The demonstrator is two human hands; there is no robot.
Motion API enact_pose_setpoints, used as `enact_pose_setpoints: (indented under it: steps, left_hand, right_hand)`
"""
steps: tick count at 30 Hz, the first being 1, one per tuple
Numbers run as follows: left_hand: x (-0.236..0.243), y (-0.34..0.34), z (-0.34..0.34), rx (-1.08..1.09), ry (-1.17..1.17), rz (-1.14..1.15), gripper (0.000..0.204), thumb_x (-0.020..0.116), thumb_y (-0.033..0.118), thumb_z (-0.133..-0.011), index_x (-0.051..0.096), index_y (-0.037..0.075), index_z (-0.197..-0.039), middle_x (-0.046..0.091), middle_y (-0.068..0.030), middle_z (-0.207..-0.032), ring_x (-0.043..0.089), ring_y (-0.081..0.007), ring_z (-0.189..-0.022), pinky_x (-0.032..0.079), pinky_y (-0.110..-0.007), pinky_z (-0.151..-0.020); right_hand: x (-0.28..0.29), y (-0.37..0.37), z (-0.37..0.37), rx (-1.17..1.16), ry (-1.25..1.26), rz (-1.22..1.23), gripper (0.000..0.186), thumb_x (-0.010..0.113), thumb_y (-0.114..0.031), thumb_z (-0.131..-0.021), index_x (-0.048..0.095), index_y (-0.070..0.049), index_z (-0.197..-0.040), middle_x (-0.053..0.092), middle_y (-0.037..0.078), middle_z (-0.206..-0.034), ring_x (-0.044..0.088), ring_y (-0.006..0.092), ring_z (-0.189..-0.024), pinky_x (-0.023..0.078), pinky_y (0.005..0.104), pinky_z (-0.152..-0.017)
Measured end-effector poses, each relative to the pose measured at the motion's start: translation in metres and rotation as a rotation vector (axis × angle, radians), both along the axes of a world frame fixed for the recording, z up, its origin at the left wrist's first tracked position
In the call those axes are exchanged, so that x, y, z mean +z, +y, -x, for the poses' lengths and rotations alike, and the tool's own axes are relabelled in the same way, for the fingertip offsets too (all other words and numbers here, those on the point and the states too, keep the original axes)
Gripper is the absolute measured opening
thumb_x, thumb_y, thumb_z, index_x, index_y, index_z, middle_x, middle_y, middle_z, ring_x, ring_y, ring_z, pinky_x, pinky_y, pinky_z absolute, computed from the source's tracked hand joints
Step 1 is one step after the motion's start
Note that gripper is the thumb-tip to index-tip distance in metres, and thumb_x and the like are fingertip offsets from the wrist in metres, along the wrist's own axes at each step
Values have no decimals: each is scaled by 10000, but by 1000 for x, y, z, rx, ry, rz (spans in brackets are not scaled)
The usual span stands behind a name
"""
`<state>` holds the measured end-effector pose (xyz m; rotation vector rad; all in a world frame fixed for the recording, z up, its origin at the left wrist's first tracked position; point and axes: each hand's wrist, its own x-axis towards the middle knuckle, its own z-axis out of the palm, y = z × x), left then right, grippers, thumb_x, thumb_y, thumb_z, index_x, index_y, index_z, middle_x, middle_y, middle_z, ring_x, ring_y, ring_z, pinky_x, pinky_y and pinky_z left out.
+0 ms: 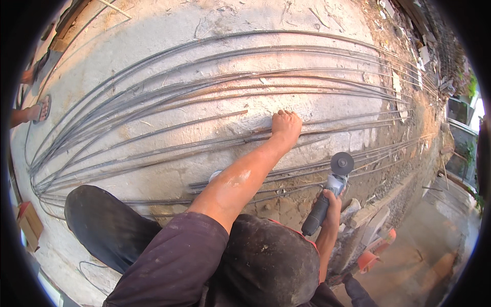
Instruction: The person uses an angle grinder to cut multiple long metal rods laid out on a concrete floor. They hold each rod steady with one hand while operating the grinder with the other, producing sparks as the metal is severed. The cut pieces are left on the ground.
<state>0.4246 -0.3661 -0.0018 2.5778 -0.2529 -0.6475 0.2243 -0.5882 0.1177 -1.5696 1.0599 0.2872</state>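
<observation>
Head view, steel bar: a long dark rebar rod (204, 145) lies flat on the concrete ground (169, 23), crossing the middle of the picture from left to right.
Left hand: the left hand (286, 125) is closed into a fist, knuckles up, pressing down on the rod; the arm reaches forward from the lower middle, nearly straight, with a pale smear on the forearm.
Right hand: the right hand (333, 200) is wrapped tight around the dark handle of an angle grinder (329, 190), forearm bent up from the lower right.
Grinder: its grey disc (342, 163) points up and away, just above the rods at the right, apart from the left fist.
Other rods: many more rebar rods (266, 53) fan over the ground above and below the held one, bunched together at the left.
Around: a sandalled foot of another person (43, 108) at the far left edge; stone blocks (353, 210) beside the grinder; an orange object (373, 253) lower right; dark trousers (112, 225) over the bent knee.
</observation>
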Motion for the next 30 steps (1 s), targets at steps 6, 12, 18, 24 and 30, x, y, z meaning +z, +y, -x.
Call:
enact_pose_setpoints:
  steps: [6,12,18,24,30]
  left_hand:
    - [42,45,1,-137,-64,-38,197,741,12,-855,767,-51,-1040,708,-236,-1199,671,-350,-1150,620,-437,-902]
    - [36,150,54,184,32,63,94,663,20,-930,737,-9,-980,770,-227,-939,771,-379,-990,613,-500,-857]
    - [4,157,95,261,-178,185,161,706,207,-999,727,54,-1042,759,-187,-954,745,-388,-934,581,-511,-826]
    - [9,143,111,311,-222,186,287,705,338,-1022,746,54,-1025,746,-169,-939,736,-378,-872,577,-512,-767]
    - [12,149,113,349,-64,212,333,666,432,-1039,783,121,-1043,771,-153,-927,757,-354,-882,586,-499,-745]
  right_hand:
    - [2,9,-7,114,-7,76,261,731,-195,-895,606,-6,-1026,666,107,-802,693,226,-606,603,370,-542]
    - [8,48,-14,305,8,183,244,765,-155,-861,643,6,-999,674,87,-775,680,198,-602,564,357,-535]
    - [-13,97,-32,499,-46,159,277,785,-133,-835,672,6,-1046,680,54,-811,651,154,-649,525,328,-599]
    - [-9,115,-56,618,-42,251,371,798,-179,-793,697,20,-1090,702,48,-899,634,146,-807,529,338,-755]
    - [-12,110,-69,777,16,337,450,820,-222,-765,692,44,-1104,727,98,-931,668,192,-845,547,369,-805]
